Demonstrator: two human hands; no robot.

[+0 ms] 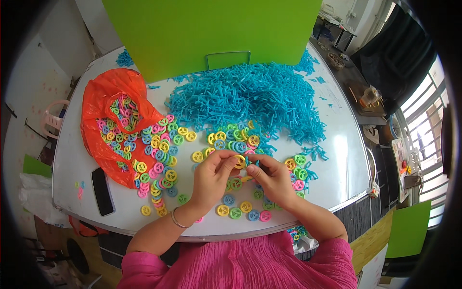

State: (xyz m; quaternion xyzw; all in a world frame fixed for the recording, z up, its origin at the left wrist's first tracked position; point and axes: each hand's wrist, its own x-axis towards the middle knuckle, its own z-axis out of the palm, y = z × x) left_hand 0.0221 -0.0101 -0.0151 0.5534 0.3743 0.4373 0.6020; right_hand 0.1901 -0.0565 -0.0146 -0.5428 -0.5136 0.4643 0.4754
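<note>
- The left hand (210, 176) is closing its thumb and fingers on a yellow wheel (239, 162), which it is holding up over the near middle of the tabletop (341, 166).
- The right hand (274, 179) is pinching a small blue piece (252, 163) just beside that wheel; whether the two are joining cannot be told, as the fingertips are partly covering them.
- Another yellow part (246, 178) is showing just below the right thumb; its full shape is remaining hidden.
- Loose wheels (235, 213) in yellow, green, blue and pink are lying flat between the forearms, near the front edge.
- A further cluster of wheels (299, 173) is lying to the right of the right hand, with a few blue pieces beside it.
- A broad heap of blue pieces (245, 94) is spreading beyond the hands, its near side meeting more wheels.
- An orange-red plastic bag (98, 89) is lying open on the left, with many wheels filling it and spilling toward the middle.
- A dark phone (102, 191) is lying near the bag's lower end.
- A green panel (211, 29) bearing a metal handle (228, 52) is standing behind the heap.
</note>
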